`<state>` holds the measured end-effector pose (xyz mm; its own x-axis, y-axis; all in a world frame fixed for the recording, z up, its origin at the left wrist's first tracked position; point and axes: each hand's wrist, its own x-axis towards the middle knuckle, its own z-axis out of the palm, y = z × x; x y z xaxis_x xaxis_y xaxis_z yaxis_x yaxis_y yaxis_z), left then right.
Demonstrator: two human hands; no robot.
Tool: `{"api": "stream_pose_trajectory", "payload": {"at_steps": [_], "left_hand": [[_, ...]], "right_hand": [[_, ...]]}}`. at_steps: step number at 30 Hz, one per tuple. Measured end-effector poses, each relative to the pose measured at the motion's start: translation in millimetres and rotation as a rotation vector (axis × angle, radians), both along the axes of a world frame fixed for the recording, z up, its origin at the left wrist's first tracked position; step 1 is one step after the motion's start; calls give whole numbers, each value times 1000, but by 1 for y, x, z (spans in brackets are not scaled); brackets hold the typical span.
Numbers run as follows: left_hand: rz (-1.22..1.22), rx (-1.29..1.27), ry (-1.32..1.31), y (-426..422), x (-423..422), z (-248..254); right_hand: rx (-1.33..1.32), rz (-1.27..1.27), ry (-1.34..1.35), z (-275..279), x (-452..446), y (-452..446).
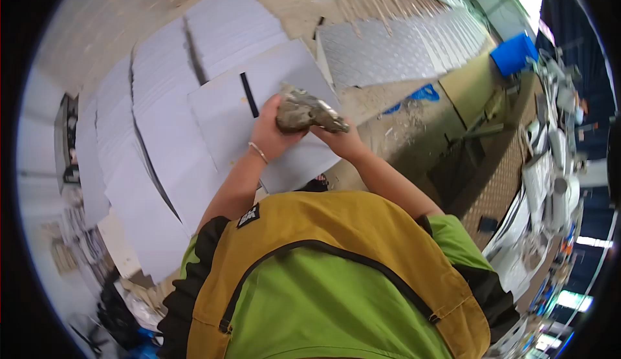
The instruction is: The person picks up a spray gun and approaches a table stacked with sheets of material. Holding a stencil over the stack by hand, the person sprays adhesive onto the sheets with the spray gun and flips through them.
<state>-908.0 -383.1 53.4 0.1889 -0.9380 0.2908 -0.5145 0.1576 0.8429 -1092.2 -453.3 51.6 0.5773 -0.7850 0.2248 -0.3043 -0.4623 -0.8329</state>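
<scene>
A roll of brownish, shiny tape or film [294, 113] is held between my two hands above white sheets. My left hand [275, 129] wraps round its left side, with a bracelet on the wrist. Fingers of my right hand [339, 140] close on its right end, where a crumpled shiny part sticks out. Just left of the roll, a black strip [248, 94] lies on the top white sheet [226, 126].
Stacks of white sheets [162, 81] spread to the left. Patterned silvery sheets [381, 48] lie at the upper right, near a blue-handled saw [424, 94] and a blue bin [514, 54]. Cluttered material [543, 171] lines the right side.
</scene>
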Motion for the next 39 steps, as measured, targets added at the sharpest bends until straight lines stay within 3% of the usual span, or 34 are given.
{"api": "stream_pose_trajectory", "payload": {"at_steps": [5, 9, 13, 16, 18, 21, 24, 25, 28, 33, 39], "left_hand": [[-26, -34, -46, 2, 7, -17], [-43, 49, -38, 6, -1, -6], [-67, 42, 139, 0, 2, -3], [-63, 62, 215, -5, 6, 3], [-88, 57, 178, -9, 8, 1], [-104, 40, 125, -4, 12, -3], [-105, 32, 153, -5, 10, -2], [-109, 26, 149, -8, 9, -2], [-62, 85, 211, -4, 9, -2], [-51, 63, 206, -6, 10, -3], [-50, 33, 171, -1, 7, -3]], "right_hand": [[173, -197, 177, -12, -29, 22], [-42, -210, -12, -45, -42, 32], [-38, -322, 144, -81, -55, 34], [-76, -460, 101, -94, -82, 36], [-120, -778, 59, -109, -106, 14], [-258, -951, 116, -138, -133, -21], [697, -364, -122, -173, -136, -31], [691, -366, -127, -174, -135, -32], [572, -625, -181, -144, -126, -19], [605, -609, -187, -107, -144, -14], [618, -426, 30, -22, -201, 12]]}}
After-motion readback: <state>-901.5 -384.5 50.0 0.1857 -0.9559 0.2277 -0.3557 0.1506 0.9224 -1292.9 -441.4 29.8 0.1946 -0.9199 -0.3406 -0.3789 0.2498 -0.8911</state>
